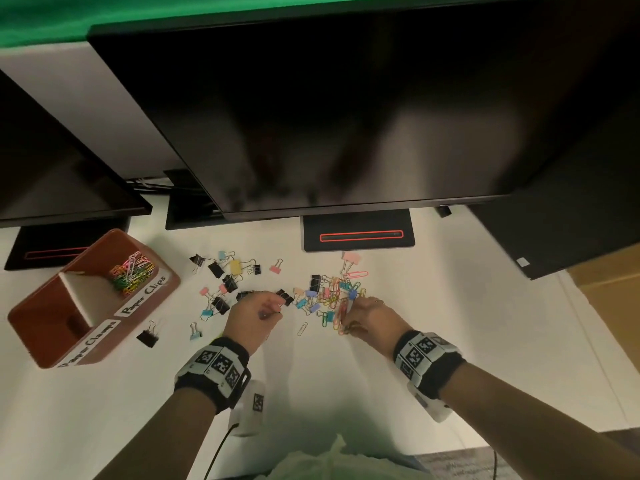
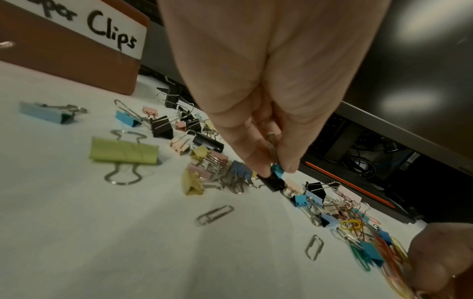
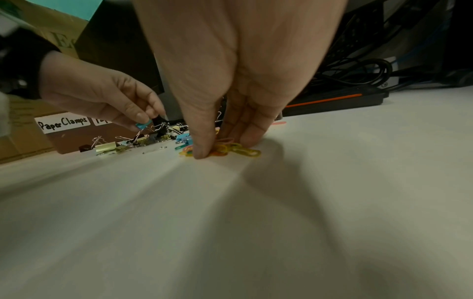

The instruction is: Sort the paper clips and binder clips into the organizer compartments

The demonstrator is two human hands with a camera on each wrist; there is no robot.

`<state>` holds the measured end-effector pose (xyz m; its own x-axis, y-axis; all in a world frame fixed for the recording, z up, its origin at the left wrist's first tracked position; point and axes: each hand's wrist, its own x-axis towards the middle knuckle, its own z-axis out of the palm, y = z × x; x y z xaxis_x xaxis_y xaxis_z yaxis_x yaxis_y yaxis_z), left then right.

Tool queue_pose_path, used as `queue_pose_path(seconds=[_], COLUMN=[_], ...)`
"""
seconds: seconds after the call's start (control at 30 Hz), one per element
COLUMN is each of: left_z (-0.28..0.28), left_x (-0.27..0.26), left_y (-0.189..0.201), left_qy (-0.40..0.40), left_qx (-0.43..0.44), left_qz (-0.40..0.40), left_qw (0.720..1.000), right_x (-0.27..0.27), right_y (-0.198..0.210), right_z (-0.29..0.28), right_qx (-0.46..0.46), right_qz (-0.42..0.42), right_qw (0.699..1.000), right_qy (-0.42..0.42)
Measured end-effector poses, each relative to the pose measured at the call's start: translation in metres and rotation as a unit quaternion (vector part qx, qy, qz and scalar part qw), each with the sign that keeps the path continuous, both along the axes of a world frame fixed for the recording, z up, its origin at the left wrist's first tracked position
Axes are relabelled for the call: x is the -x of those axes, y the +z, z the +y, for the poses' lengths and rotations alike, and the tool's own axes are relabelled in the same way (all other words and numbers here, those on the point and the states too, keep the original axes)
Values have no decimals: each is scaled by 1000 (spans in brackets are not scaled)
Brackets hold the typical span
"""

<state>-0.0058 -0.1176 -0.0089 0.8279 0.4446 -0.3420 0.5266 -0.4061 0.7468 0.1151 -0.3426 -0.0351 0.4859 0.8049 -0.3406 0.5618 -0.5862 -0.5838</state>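
My left hand (image 1: 273, 311) hovers over the scattered binder clips (image 1: 225, 282) and pinches a small blue binder clip (image 2: 277, 171) between thumb and fingers, just above a black binder clip (image 2: 272, 183). My right hand (image 1: 349, 317) is down on the table, thumb and fingers pinching a bunch of coloured paper clips (image 3: 230, 150) at the near edge of the mixed pile (image 1: 332, 292). The brown organizer (image 1: 171, 284) stands at the left; the back compartment, labelled "Paper Clips", holds coloured paper clips (image 1: 131, 271). The front compartment is labelled "Paper Clamps".
A big dark monitor (image 1: 346, 116) overhangs the back of the white table, its stand base (image 1: 358, 233) just behind the pile. A second monitor (image 1: 52, 168) is at the left. A lone silver paper clip (image 1: 302, 329) lies between my hands. A cardboard box (image 1: 609, 306) sits past the right edge.
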Motion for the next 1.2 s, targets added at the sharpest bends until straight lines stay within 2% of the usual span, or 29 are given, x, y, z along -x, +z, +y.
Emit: queue_pose_path(seconds=[0.27,0.4,0.47,0.6,0.67,0.8,0.93,1.2], left_z=[9,17,16,2,-4,-9,-13,-11], left_x=[4,12,19,34,36,35,37,51], left_y=[4,4,5,3,0,-7,-11,-17], left_qy=[21,-1,-8,-83,-90,-80,-71,-43], left_qx=[8,-97,-125,-153,-173,-201,-194,-199], left_qz=[-22,-16,19,164,192,175,157,117], left_qw=[1000,995,992,971,962,961,966,972], right_x=[-4,-5,-4,-4,-4,-2,1,0], right_y=[1,3,2,3,5,6,7,8], right_z=[7,12,13,13,13,11,6,-5], right_qx=[35,76,87,89,97,91,70,69], right_qz=[21,11,1,-3,-4,2,20,-12], right_qw=[998,997,996,995,995,995,994,995], right_qy=[-39,-29,-31,-33,-27,-46,-79,-69])
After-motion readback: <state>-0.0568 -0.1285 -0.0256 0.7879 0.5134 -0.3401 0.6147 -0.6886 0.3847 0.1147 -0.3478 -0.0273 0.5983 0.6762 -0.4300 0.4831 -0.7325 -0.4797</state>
